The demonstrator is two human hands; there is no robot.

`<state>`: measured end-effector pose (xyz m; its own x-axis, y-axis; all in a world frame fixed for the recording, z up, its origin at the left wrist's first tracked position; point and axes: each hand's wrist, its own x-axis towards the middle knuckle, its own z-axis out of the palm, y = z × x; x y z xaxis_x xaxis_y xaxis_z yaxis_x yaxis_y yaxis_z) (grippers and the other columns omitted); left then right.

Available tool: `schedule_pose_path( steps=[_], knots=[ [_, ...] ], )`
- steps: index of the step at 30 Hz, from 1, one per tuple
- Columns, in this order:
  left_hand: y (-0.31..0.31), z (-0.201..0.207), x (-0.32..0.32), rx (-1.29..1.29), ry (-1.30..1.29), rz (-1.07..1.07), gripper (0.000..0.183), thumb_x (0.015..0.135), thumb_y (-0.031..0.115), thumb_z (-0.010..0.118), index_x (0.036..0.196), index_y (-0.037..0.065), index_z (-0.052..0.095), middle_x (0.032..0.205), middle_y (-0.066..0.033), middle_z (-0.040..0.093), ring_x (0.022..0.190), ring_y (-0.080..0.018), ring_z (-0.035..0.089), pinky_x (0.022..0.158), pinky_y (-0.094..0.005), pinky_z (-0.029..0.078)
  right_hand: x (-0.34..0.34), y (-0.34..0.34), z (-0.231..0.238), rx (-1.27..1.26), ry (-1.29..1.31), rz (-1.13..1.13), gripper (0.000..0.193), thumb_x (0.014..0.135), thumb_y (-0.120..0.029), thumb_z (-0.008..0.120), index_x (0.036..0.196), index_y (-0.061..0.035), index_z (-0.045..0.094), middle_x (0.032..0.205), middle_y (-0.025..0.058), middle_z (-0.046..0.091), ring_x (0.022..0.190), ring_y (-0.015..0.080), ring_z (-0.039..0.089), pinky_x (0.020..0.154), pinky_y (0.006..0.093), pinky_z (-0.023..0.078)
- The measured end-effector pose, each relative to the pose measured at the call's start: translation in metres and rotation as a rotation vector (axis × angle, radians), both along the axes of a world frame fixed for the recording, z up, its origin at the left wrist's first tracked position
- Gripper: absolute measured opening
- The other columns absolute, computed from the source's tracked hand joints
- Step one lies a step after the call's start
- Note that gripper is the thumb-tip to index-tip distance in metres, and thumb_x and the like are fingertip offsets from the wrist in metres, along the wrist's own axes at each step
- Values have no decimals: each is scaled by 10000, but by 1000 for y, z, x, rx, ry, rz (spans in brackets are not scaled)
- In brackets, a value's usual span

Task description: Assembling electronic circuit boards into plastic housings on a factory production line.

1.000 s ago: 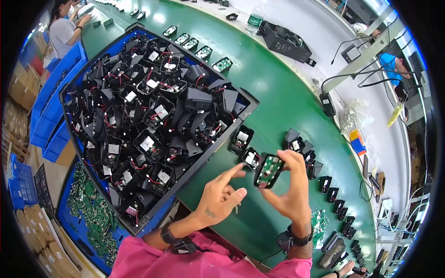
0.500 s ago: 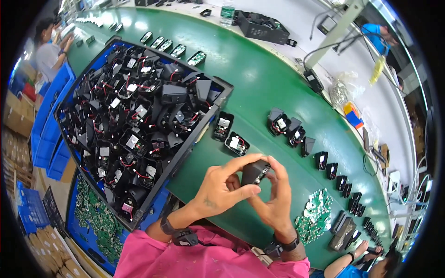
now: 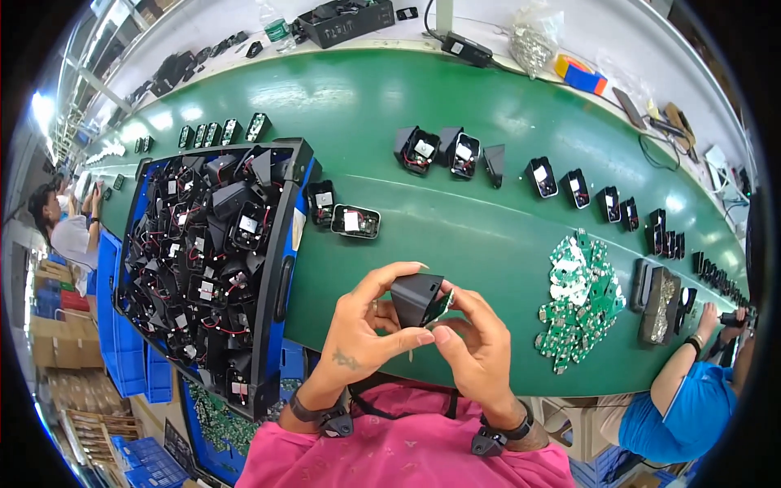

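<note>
Head view: both hands meet at mid-bench, in front of the pink-clothed torso. Left hand [image 3: 362, 329] curled around a black housing [image 3: 415, 297], forefinger over the top, thumb below; fingers part-bent, grip closed on the casing. Housing held up off the green bench [image 3: 480, 244], its open side tilted toward the right hand [image 3: 478, 346]. Right thumb and bent fingertips brought close together on a green circuit board [image 3: 444, 306] at that opening; how far in the board sits, cannot tell. Left of the hands: a big black-rimmed tray [image 3: 284, 285], heaped with more black casings and red wires. Just beyond its right edge, two open housings, the nearer one [image 3: 355, 221] lying with a white piece inside. Right of the hands, well apart, a loose heap of green boards [image 3: 579, 301] on the bench. Farther right, a co-worker's blue sleeve [image 3: 683, 407] at the bench edge.
</note>
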<state>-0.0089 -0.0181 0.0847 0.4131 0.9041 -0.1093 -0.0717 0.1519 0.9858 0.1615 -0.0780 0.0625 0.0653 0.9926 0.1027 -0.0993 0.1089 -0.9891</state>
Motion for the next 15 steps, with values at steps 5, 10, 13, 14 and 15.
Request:
schedule_pose_path(
  steps=[5, 10, 13, 14, 15],
  knots=[
    [-11, 5, 2, -67, -56, -62, 784, 700, 0, 868, 1377, -13, 474, 1325, -145, 562, 1110, -196, 642, 836, -281, 585, 8, -10, 7, 139, -178, -106, 460, 879, -48, 685, 1311, 66, 570, 1151, 150, 610, 966, 193, 606, 840, 312, 517],
    [-15, 7, 6, -96, -153, -90, 765, 730, -13, 831, 1390, -51, 445, 1297, -167, 579, 1069, -193, 654, 798, -281, 600, 11, -13, 13, 212, -281, -180, 419, 825, -45, 728, 1213, 66, 616, 1007, 137, 635, 857, 181, 595, 771, 293, 490],
    [-16, 10, 6, -144, -145, -160, 716, 809, -19, 752, 1446, 18, 426, 1237, -133, 590, 1042, -164, 648, 780, -262, 590, 10, -13, 14, 185, -251, -192, 386, 820, -41, 733, 1173, 66, 621, 981, 124, 630, 849, 174, 593, 774, 288, 489],
    [-16, 12, 7, -174, -132, -165, 705, 824, -17, 730, 1455, 18, 416, 1227, -132, 595, 1037, -159, 645, 773, -260, 592, 11, -13, 13, 183, -248, -193, 386, 820, -41, 733, 1173, 66, 621, 981, 124, 630, 849, 174, 593, 774, 288, 489],
    [-17, 13, 7, -203, -119, -171, 694, 840, -14, 708, 1464, 17, 406, 1217, -131, 601, 1031, -155, 641, 765, -258, 595, 11, -13, 13, 173, -224, -190, 370, 823, -40, 733, 1158, 66, 618, 974, 122, 627, 842, 171, 592, 770, 287, 489]
  ],
)
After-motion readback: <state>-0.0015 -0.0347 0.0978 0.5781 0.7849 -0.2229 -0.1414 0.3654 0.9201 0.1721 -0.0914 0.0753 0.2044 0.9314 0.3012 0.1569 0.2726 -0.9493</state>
